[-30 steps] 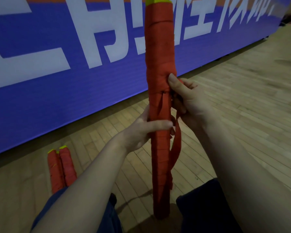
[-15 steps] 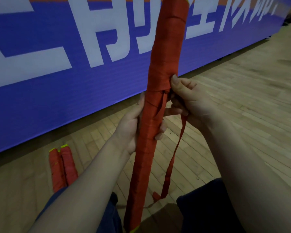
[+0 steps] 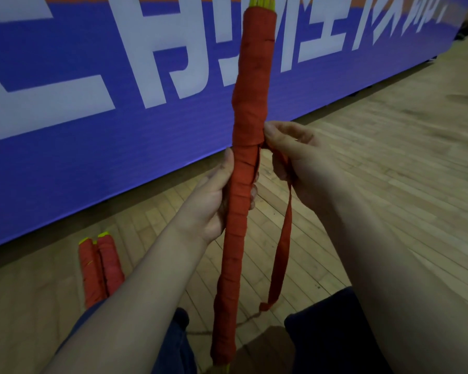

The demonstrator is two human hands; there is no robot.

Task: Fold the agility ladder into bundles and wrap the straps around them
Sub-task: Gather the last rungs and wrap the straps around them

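Head view: left hand (image 3: 211, 203) grips the wrapped ladder bundle (image 3: 237, 220) upright at frame centre; right hand (image 3: 297, 160) pinches the loose strap (image 3: 283, 238), which needs pulling taut for a snug turn.

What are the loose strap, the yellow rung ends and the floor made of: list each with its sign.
Loose strap: likely woven fabric webbing, matte red; it hangs limp and flat from the right hand.
Yellow rung ends: probably plastic, though too blurred to be sure; flat, stiff slats poking out of the bundle.
Floor: wood strips, slight sheen; plank seams show.
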